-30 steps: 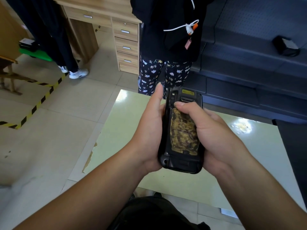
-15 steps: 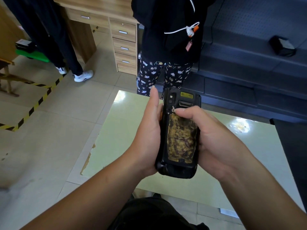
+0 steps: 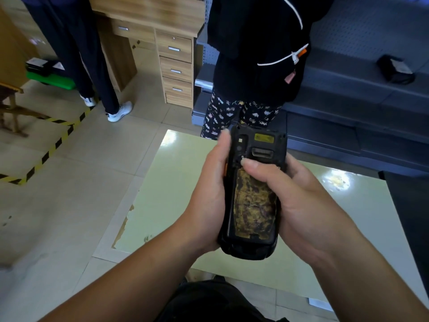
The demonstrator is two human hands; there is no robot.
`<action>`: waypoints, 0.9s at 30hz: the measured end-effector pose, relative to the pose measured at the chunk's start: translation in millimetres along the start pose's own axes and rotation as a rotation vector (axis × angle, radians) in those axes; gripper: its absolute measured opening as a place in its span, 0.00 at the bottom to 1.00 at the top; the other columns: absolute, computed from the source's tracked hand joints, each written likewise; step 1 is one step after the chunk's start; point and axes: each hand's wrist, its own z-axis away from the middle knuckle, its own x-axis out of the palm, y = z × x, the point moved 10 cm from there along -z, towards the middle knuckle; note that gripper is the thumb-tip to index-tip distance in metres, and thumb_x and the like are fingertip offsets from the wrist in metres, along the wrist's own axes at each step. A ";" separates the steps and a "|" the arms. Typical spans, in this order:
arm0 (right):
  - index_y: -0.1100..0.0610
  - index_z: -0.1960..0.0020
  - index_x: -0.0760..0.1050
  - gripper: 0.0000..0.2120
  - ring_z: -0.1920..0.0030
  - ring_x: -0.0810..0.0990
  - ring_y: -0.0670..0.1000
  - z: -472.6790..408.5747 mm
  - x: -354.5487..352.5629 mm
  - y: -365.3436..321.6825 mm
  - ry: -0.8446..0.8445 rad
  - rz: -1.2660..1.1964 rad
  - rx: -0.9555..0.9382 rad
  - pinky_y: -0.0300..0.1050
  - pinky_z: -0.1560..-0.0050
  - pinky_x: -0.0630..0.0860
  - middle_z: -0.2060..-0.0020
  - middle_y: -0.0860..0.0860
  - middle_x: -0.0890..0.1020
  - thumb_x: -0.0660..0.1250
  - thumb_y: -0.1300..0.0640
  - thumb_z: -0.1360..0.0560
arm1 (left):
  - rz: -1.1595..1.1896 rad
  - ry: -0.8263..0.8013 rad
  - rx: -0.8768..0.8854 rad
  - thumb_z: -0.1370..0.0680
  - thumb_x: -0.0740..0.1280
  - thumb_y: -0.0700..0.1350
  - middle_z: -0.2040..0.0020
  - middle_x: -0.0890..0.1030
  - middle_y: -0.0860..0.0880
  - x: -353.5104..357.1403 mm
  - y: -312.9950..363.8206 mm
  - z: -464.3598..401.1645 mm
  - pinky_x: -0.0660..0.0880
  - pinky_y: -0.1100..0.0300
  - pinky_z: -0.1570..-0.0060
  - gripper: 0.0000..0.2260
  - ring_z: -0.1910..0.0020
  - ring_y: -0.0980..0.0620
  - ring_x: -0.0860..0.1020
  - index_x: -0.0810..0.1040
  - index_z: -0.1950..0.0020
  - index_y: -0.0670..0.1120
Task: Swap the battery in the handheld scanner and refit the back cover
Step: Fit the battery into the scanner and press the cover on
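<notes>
Holding the scanner (image 3: 254, 194) back-side up above the table (image 3: 167, 201), both hands are wrapped round it. The left hand (image 3: 209, 196) is cupped along the 9 o'clock edge, thumb stretched up toward 12 beside the top corner. The right hand (image 3: 308, 205) is closed on the 3 o'clock edge, thumb laid across the body with its tip at the upper rim of the back cover (image 3: 254, 205), just below the small latch slot (image 3: 262, 152).

The cover, its worn yellow-brown sticker showing, is seen seated in its bay; whether it is locked cannot be told. No loose battery is seen on the table or in either hand, so it cannot be told whether the swap is done.

Judged from this: either the cover is about to be pried off at 12 o'clock, with everything left to do, or it is being pressed home as the last step. The thumb placement fits both.

Two bystanders' legs (image 3: 232, 115) and a desk (image 3: 176, 66) are seen at 12 o'clock, beyond the table.
</notes>
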 end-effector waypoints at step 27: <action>0.47 0.19 0.63 0.26 0.27 0.72 0.37 6.8 -21.2 -29.1 0.213 0.480 -0.494 0.49 0.26 0.72 0.25 0.41 0.74 0.61 0.52 0.16 | -0.460 0.201 -0.167 0.32 0.57 0.54 0.40 0.81 0.35 -27.9 -7.6 -11.6 0.73 0.34 0.33 0.24 0.38 0.34 0.79 0.79 0.46 0.41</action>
